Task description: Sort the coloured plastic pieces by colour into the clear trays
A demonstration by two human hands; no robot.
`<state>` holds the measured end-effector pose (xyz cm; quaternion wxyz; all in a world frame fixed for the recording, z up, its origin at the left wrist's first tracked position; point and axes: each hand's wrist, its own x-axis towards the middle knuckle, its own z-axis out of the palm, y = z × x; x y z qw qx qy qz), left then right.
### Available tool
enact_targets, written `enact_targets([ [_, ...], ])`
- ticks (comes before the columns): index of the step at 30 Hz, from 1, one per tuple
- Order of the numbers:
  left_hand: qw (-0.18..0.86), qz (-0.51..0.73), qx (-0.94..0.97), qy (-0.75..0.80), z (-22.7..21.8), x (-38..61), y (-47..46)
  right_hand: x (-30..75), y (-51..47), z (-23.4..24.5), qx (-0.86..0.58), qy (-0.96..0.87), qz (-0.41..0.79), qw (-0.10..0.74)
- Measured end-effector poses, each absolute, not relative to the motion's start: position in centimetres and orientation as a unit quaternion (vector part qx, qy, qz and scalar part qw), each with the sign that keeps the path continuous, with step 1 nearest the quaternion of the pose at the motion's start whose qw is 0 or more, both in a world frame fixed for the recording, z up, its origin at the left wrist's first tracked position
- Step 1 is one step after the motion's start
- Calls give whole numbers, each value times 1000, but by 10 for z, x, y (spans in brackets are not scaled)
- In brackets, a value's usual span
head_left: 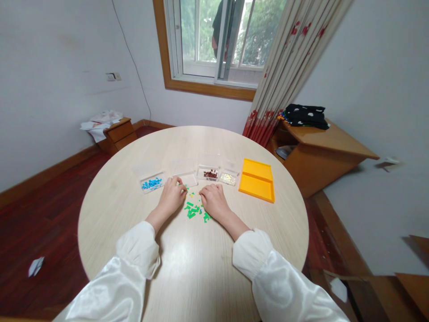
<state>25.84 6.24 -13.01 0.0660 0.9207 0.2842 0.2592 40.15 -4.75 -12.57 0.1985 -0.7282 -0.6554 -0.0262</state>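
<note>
Both my hands rest on a round light-wood table (187,264), in white sleeves. My left hand (173,194) is curled, its fingertips pinched near small yellow and green pieces. My right hand (213,200) is also curled, knuckles up, beside a scatter of small green bricks (193,210) that lies between the two hands. What either hand holds is too small to make out. Just beyond the hands stands a row of clear boxes: one with blue pieces (152,183), an empty-looking one (188,179), one with brown pieces (209,173), one with pale yellow pieces (228,178).
An orange tray (257,180) lies right of the boxes. A wooden cabinet (318,152) with dark cloth on it stands at the right by a curtain. A small wooden drawer unit (118,133) with papers sits on the floor at left. A window is behind.
</note>
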Motion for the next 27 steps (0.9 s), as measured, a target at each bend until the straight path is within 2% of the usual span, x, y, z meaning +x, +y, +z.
enact_targets([
  [6, 128, 309, 902, 272, -123, 259, 60, 402, -48, -126, -723, -653, -36, 221],
  [11, 212, 366, 838, 344, -117, 257, 61, 403, -49, -127, -722, -650, -32, 236],
  [17, 218, 407, 809, 364, -117, 255, 64, 403, -49, -125, -729, -642, -14, 238],
  [27, 232, 397, 800, 386, -124, 253, 70, 400, -49, -128, -717, -645, 7, 263],
])
